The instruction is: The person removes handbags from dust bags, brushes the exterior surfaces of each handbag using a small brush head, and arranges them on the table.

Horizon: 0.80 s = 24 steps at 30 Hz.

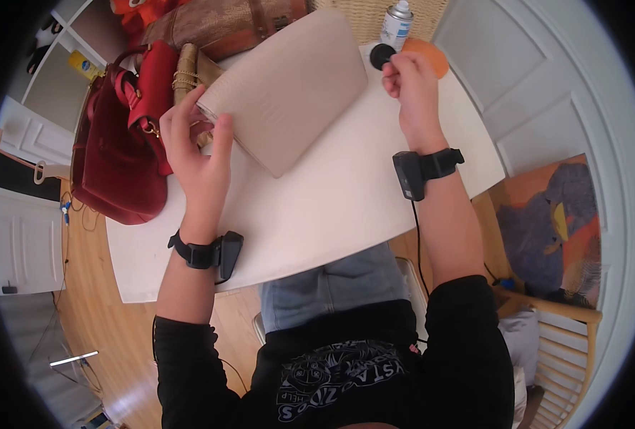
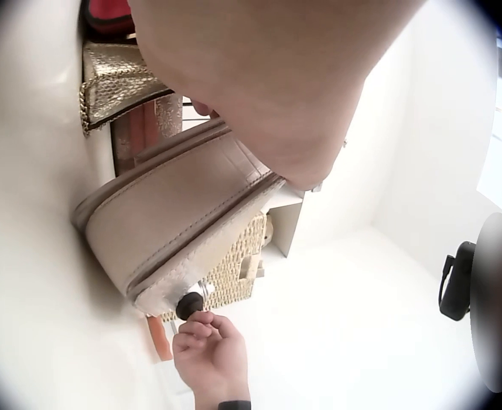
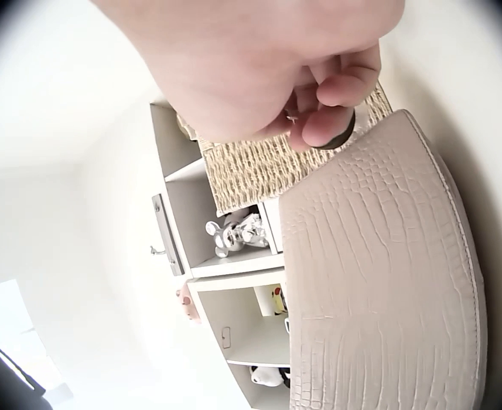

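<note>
A beige crocodile-textured handbag is tilted over the white table. My left hand grips its left end, thumb at the near side and fingers at the far side. In the left wrist view the bag's stitched narrow side shows. My right hand is beyond the bag's right end and pinches a small round black object between thumb and fingers. That object shows as a dark round head in the left wrist view; the fingers mostly hide it in the right wrist view.
A white spray can and a flat orange piece are at the back right. Red handbags, a gold bag and a brown bag crowd the left and back. Behind stands a woven basket.
</note>
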Tool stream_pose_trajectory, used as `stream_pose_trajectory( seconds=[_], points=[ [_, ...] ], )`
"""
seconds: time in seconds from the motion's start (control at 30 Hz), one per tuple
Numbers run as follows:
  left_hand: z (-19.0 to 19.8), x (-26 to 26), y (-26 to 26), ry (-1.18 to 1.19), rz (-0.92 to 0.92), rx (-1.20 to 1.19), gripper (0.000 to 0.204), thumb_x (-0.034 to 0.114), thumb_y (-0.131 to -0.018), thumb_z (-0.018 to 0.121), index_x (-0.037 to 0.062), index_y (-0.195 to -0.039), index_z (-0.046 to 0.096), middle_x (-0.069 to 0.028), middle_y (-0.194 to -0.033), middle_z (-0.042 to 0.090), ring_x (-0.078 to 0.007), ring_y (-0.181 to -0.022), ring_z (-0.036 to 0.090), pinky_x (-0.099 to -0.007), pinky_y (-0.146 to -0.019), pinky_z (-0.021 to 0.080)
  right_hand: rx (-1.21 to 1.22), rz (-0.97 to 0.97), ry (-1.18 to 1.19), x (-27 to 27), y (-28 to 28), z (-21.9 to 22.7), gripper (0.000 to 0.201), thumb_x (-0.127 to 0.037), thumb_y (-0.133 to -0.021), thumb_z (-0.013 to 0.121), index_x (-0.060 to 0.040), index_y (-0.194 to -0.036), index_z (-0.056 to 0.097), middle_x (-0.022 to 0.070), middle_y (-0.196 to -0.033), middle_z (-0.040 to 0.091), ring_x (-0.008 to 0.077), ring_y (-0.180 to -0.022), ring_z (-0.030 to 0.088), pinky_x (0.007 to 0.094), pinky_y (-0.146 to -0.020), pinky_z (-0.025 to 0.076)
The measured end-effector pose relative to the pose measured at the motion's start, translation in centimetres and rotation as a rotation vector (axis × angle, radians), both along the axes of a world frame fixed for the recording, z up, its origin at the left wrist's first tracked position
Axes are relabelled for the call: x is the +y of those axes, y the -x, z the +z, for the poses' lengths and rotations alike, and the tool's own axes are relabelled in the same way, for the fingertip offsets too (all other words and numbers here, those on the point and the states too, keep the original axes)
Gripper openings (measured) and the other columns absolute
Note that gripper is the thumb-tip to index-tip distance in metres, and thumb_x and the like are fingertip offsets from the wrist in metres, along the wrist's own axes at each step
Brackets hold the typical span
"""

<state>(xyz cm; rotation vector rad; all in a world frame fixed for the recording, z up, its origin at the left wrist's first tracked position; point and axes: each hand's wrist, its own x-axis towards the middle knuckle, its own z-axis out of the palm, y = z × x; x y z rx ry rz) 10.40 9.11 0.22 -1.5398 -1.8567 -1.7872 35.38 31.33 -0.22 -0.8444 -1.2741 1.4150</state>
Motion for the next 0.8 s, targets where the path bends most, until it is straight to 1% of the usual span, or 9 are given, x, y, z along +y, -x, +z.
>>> stream_pose_trajectory(
  seconds=[0.13,0.2,0.23,0.33,0.47,0.53,0.6,0.7,0.8],
  points=[
    [0.1,0.0,0.0,-0.009,-0.022,0.019,0.048,0.014,-0.096,0.078,0.0057,-0.142,0.066,-0.0056,-0.121,0.050,-0.0136,-0.098,0.056,-0.0295,-0.088,0.054,0.092,-0.109,-0.053,0.0,0.3,0.0,0.016,-0.013,-0.102,0.062,-0.0021,-0.113,0.060,0.0063,-0.089,0.068,0.0148,-0.074,0.064,0.0282,-0.067,0.050],
    [0.1,0.0,-0.1,-0.020,-0.039,0.045,0.048,0.017,-0.097,0.077,0.0051,-0.142,0.066,-0.0060,-0.122,0.051,-0.0140,-0.098,0.056,-0.0303,-0.088,0.053,-0.119,-0.054,-0.008,-0.3,0.8,-0.8,0.015,-0.013,-0.107,0.057,-0.0061,-0.119,0.060,0.0077,-0.097,0.068,0.0160,-0.081,0.068,0.0291,-0.075,0.055],
    [0.1,0.0,-0.1,-0.053,-0.100,0.053,0.046,0.017,-0.097,0.074,0.0041,-0.141,0.067,-0.0075,-0.122,0.052,-0.0151,-0.098,0.056,-0.0308,-0.087,0.053,-0.198,-0.009,-0.036,0.1,0.8,-1.5,0.015,-0.011,-0.107,0.054,-0.0074,-0.120,0.060,0.0080,-0.099,0.067,0.0193,-0.093,0.071,0.0333,-0.083,0.059],
    [0.4,-0.4,0.1,-0.095,-0.230,0.133,0.046,0.016,-0.095,0.067,0.0023,-0.139,0.069,-0.0106,-0.122,0.055,-0.0173,-0.098,0.057,-0.0317,-0.085,0.052,-0.302,0.054,-0.047,-0.4,0.8,-1.8,0.015,-0.010,-0.109,0.052,-0.0060,-0.120,0.060,0.0073,-0.099,0.066,0.0198,-0.097,0.071,0.0369,-0.089,0.061],
    [1.8,-0.8,-0.5,-0.085,-0.482,0.285,0.051,0.009,-0.086,0.060,0.0009,-0.135,0.073,-0.0144,-0.121,0.057,-0.0199,-0.097,0.059,-0.0318,-0.081,0.053,-0.144,0.046,0.035,-1.0,2.4,-2.0,0.018,-0.010,-0.108,0.052,-0.0006,-0.118,0.063,0.0106,-0.109,0.066,0.0194,-0.095,0.069,0.0370,-0.086,0.063],
    [2.0,-0.9,-2.0,-0.046,-0.503,0.273,0.054,0.006,-0.082,0.062,0.0026,-0.135,0.073,-0.0138,-0.119,0.056,-0.0200,-0.098,0.060,-0.0312,-0.077,0.055,-0.031,0.179,-0.011,-1.8,4.1,-2.0,0.017,-0.011,-0.110,0.051,-0.0041,-0.123,0.060,0.0079,-0.104,0.066,0.0190,-0.101,0.068,0.0404,-0.094,0.063],
    [1.8,-0.7,-3.3,0.002,-0.525,0.192,0.057,0.000,-0.080,0.063,0.0048,-0.136,0.074,-0.0133,-0.116,0.055,-0.0203,-0.098,0.061,-0.0305,-0.074,0.056,-0.054,0.201,-0.063,-2.4,5.4,-1.4,0.018,-0.013,-0.110,0.052,0.0009,-0.120,0.059,0.0119,-0.109,0.063,0.0250,-0.109,0.070,0.0422,-0.099,0.064],
    [1.6,-0.6,-3.3,0.037,-0.508,0.222,0.057,0.000,-0.082,0.074,0.0084,-0.138,0.073,-0.0110,-0.113,0.055,-0.0206,-0.095,0.062,-0.0311,-0.071,0.056,0.200,0.418,-0.030,-2.0,6.2,-1.2,0.017,-0.014,-0.110,0.052,-0.0018,-0.121,0.055,0.0129,-0.105,0.066,0.0314,-0.125,0.069,0.0483,-0.108,0.060],
    [1.5,-0.5,-2.9,0.104,-0.512,0.227,0.057,0.005,-0.085,0.080,0.0106,-0.141,0.071,-0.0086,-0.105,0.057,-0.0203,-0.091,0.061,-0.0311,-0.072,0.055,0.056,0.414,0.020,-2.5,5.7,-1.5,0.018,-0.015,-0.109,0.054,-0.0020,-0.121,0.056,0.0124,-0.102,0.068,0.0309,-0.120,0.072,0.0467,-0.105,0.061]
  ],
)
